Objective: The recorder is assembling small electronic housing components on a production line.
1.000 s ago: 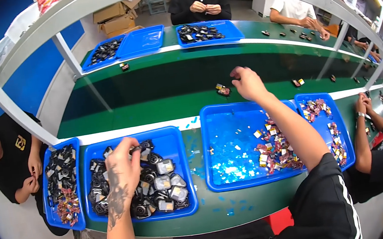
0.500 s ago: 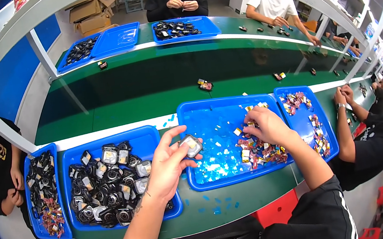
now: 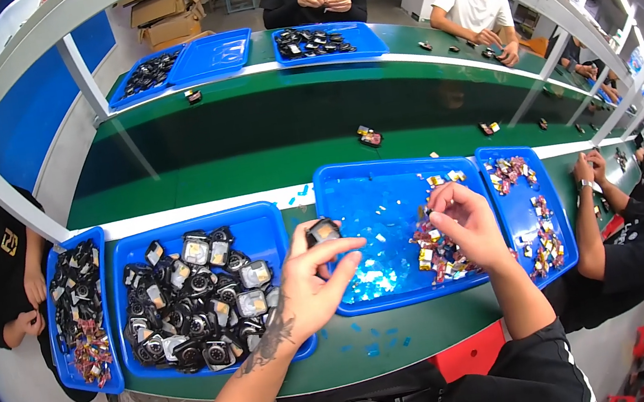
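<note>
My left hand (image 3: 309, 285) holds a small dark watch case (image 3: 323, 231) at its fingers, above the left edge of a blue tray (image 3: 402, 301). The thumb points right, apart from the case. My right hand (image 3: 469, 225) hangs over the right part of that tray, thumb and fingers curled toward each other; anything between the tips is too small to make out. Below it lies a pile of small pink and yellow parts (image 3: 437, 255). Blue film bits (image 3: 370, 280) cover the tray's left part. Left of my hands, another blue tray (image 3: 197, 221) holds many black watch cases (image 3: 196, 301).
Narrow blue trays stand at far left (image 3: 110, 313) and right (image 3: 555, 193) with more parts. Loose pieces lie on a green belt (image 3: 232, 144) beyond, under a white frame (image 3: 78, 79). Co-workers sit across and on both sides. A red stool (image 3: 471, 354) is below the table.
My left hand has turned, so the watch case now sits behind the index finger. My right hand has lifted off the parts pile. The whole view has shifted slightly.
</note>
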### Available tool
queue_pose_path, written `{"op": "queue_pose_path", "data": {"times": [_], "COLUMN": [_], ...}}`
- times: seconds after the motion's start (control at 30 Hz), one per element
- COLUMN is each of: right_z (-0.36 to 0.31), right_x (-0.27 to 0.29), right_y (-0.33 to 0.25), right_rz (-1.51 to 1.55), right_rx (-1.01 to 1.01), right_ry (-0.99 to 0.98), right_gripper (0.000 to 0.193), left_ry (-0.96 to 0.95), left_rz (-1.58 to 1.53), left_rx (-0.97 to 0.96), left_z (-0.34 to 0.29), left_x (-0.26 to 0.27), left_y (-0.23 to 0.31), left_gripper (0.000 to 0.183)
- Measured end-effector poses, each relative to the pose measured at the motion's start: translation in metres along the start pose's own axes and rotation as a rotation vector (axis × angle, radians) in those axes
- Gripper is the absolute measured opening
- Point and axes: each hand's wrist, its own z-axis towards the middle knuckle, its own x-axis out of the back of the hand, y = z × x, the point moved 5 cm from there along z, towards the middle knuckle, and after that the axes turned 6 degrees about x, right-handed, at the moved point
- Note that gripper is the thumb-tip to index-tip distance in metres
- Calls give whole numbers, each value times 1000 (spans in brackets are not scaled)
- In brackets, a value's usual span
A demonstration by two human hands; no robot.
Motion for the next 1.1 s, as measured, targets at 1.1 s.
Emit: {"op": "queue_pose_path", "data": {"times": [1.1], "right_z": [-4], "right_x": [-82], "right_y": [5], "right_rz": [84], "right_rx": [-167], "right_ry": [-230], "right_gripper": [16], "left_ry": [105], "left_rz": [201], "left_rx": [-198], "left_z": [-10], "left_x": [-12], "left_y": [5], "left_gripper": [14]}}
